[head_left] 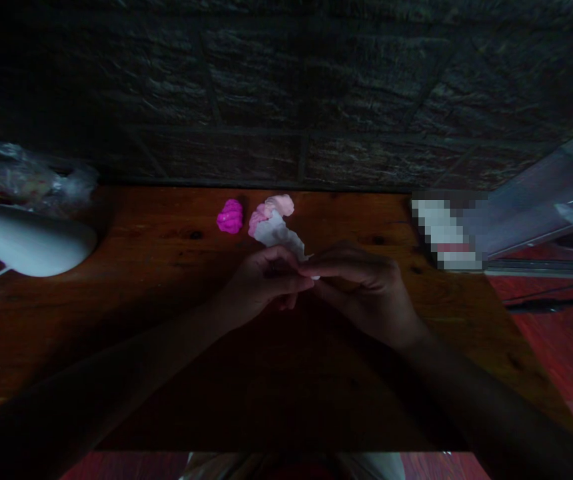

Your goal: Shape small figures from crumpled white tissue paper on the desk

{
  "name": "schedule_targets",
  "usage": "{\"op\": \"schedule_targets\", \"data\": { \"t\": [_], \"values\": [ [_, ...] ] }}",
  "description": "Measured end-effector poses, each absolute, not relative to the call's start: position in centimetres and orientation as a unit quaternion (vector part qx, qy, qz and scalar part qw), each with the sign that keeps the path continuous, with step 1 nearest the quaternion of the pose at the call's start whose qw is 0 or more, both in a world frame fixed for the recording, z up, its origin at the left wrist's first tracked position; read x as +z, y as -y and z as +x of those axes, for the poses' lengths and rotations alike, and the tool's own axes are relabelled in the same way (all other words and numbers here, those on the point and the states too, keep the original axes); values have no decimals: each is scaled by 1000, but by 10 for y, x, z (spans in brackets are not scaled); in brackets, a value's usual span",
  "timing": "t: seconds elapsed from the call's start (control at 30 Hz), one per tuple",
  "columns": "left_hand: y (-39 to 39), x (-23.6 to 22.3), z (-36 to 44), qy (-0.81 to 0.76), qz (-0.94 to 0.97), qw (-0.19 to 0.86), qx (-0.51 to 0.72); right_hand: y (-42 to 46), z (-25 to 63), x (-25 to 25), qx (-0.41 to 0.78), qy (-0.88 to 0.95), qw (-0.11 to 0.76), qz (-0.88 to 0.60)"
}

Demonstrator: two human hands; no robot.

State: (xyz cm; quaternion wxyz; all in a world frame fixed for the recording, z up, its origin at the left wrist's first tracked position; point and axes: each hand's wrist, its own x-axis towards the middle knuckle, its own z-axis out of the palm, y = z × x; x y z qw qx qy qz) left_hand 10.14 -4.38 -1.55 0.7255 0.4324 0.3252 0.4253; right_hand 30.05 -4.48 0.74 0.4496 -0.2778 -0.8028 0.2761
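Note:
My left hand [266,277] and my right hand [361,283] meet over the middle of a wooden table [141,280], fingers pinched together on a small white piece [315,276] between the fingertips. Just beyond the hands lies a white lump [279,233] joined to a pale pink lump [274,207], soft like clay. To their left sits a bright magenta lump [230,216] on its own. The light is dim, and the pinched piece is mostly hidden by my fingers.
A white lamp head [31,243] reaches in from the left, with a crumpled clear plastic bag [21,177] behind it. A blurred-out box [444,233] lies at the right, beside a glass panel [551,193]. A dark stone-pattern wall [286,93] backs the table.

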Motion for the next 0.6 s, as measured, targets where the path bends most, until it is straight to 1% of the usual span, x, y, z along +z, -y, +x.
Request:
{"op": "schedule_targets", "data": {
  "t": [0.3,0.6],
  "values": [
    [45,-17,101,-348,459,703,418,45,299,4,195,827,431,-304],
    [46,-14,99,-353,461,726,369,50,299,9,179,820,428,-334]
  ]
}}
